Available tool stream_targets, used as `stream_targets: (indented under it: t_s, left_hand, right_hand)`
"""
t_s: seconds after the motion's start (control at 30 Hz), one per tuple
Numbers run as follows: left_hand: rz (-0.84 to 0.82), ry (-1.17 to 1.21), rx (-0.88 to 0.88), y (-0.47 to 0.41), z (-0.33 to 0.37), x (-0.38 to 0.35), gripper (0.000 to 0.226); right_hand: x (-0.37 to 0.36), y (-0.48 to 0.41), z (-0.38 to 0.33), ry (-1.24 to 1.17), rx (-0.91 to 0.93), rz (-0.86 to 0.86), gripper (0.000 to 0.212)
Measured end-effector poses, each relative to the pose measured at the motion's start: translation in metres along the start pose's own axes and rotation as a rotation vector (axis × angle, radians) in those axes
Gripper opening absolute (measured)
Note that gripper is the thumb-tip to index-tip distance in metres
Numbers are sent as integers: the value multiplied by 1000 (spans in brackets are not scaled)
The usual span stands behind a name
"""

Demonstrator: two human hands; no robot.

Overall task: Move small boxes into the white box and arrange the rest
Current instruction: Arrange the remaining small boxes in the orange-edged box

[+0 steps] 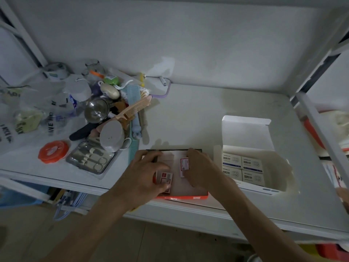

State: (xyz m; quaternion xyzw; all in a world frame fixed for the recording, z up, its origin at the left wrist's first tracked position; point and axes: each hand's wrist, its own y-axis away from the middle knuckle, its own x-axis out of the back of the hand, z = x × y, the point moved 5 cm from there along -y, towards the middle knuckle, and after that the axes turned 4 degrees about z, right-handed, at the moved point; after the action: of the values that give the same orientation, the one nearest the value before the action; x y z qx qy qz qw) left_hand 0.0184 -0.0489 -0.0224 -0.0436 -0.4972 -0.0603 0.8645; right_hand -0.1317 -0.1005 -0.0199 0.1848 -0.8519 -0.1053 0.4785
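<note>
An open orange-edged box (188,197) lies at the front of the shelf, and both my hands are inside it. My left hand (145,173) grips a small red-and-white box (166,179) near the box's left side. Beside it, my right hand (203,170) holds another small red-and-white box (184,166), tilted on its edge. To the right stands the white box (245,137), its lid flipped back, with several small white-and-blue boxes (242,170) packed flat inside.
A pile of clutter fills the shelf's left: an orange round lid (53,151), a manicure kit (90,160), a grey cup (111,136), a steel cup (96,112), combs (135,108) and plastic bags (37,110). A white shelf post (319,133) stands at right.
</note>
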Motion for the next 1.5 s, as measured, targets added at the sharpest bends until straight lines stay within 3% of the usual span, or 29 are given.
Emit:
stream_targets:
  t_s: [0.13, 0.4, 0.63, 0.77, 0.83, 0.97, 1.2, 1.37, 1.5]
  left_hand:
    - [8, -40, -10, 6, -1, -3, 33]
    - [-54, -116, -49, 20, -8, -10, 77]
    - [-17, -108, -49, 22, -6, -8, 67]
    - [5, -111, -71, 23, -6, -9, 66]
    - [18, -95, -77, 23, -6, -9, 65]
    - [26, -97, -86, 22, -5, -9, 66]
    - [38, -90, -91, 23, -6, -9, 65]
    - [37, -88, -94, 24, -4, -8, 63]
    - [37, -91, -96, 24, -5, -8, 61]
  right_hand:
    - [0, -2, -3, 69, 78, -58, 40]
    - [-3, 6, -12, 132, 244, -6, 49]
    - [-5, 12, -18, 85, 319, -71, 32]
    - [-6, 14, -9, 21, 303, -64, 44]
    - [-4, 14, -5, 113, 302, 7, 42]
    - [-14, 13, -12, 134, 312, -134, 35]
    - [-15, 12, -14, 38, 282, -149, 41]
    - [-14, 12, -21, 202, 390, -156, 40]
    - [-9, 15, -19, 190, 364, -278, 42]
